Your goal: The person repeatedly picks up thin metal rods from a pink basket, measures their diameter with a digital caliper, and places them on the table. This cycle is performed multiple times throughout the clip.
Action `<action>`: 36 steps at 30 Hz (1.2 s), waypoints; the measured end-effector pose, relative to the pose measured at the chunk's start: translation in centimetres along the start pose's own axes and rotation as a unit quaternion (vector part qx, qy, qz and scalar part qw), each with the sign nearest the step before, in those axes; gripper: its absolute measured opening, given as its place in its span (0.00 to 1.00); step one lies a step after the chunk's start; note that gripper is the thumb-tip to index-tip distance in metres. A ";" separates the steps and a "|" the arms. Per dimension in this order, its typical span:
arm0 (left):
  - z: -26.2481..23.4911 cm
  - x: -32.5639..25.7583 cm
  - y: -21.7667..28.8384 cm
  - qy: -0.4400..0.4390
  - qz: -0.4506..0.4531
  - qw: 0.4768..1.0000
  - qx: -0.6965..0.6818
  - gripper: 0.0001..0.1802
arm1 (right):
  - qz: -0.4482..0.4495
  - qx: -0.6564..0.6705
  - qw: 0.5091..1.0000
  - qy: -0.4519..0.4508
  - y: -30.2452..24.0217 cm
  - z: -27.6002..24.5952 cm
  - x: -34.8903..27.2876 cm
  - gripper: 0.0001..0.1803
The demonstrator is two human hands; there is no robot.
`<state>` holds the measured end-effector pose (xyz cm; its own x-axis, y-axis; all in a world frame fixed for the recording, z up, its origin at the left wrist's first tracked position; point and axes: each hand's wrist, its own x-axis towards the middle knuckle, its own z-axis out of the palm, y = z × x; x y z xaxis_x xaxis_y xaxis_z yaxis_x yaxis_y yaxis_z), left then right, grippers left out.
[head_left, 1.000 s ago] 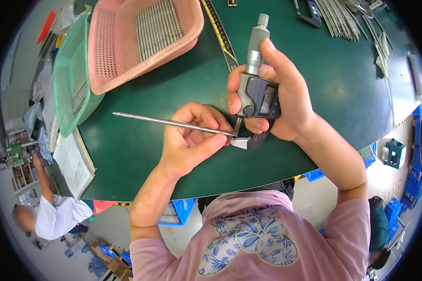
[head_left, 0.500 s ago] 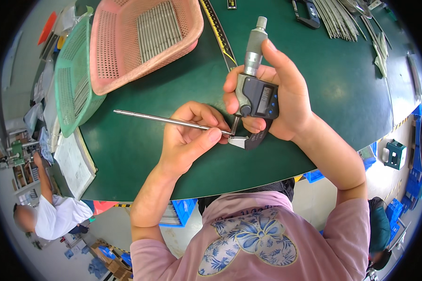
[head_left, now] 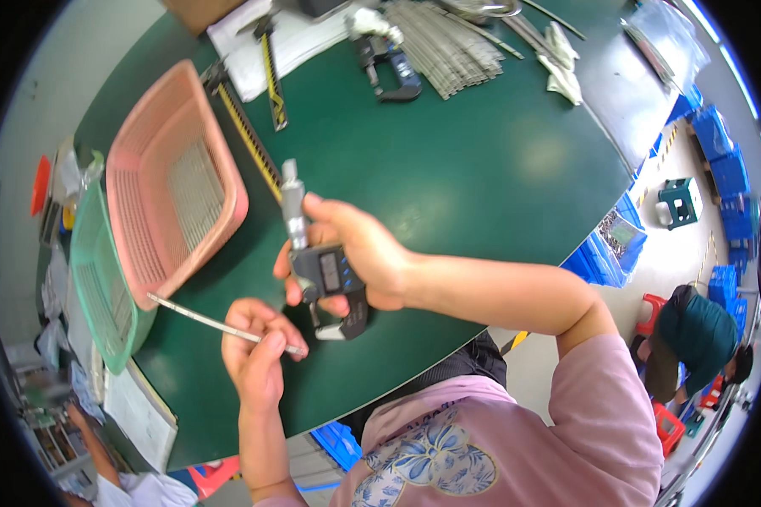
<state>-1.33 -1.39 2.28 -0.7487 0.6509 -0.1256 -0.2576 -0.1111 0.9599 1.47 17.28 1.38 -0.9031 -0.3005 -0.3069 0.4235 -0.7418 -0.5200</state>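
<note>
Over the smooth green table, the right hand grips a grey micrometer with a small screen, the left hand pinches a thin metal rod beside it, near a pink mesh basket.

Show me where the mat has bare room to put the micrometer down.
Widest bare patch: green mat right of the right hand, below the rod pile, out to the table's right edge. A small strip lies between the pink basket and left hand. The top edge and left side are crowded.
</note>
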 end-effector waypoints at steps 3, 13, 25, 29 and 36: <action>2.3 0.7 3.8 -0.072 -0.028 0.995 0.059 0.14 | -0.021 -0.021 0.999 0.011 0.2 -0.2 0.1 0.35; 23.2 17.2 5.3 -0.411 -0.167 0.862 0.245 0.15 | 0.003 0.011 1.000 -0.021 0.4 -1.0 0.8 0.26; 36.8 34.0 -4.1 -0.266 -0.252 0.907 0.208 0.20 | -0.051 0.019 0.997 -0.052 1.4 -0.8 0.5 0.26; 37.2 34.8 -4.7 -0.207 -0.253 0.913 0.243 0.18 | -0.077 0.028 0.996 -0.045 1.9 -1.0 0.8 0.25; 34.3 31.9 -1.4 -0.233 -0.219 0.914 0.249 0.13 | -0.125 0.038 0.991 0.012 3.4 -1.2 3.8 0.24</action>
<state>-3.92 45.29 5.56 -0.2697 0.8134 -0.5155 -0.0728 0.5166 0.8532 -0.45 14.32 -2.51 -0.9767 -0.0882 -0.1958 0.1798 -0.8343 -0.5212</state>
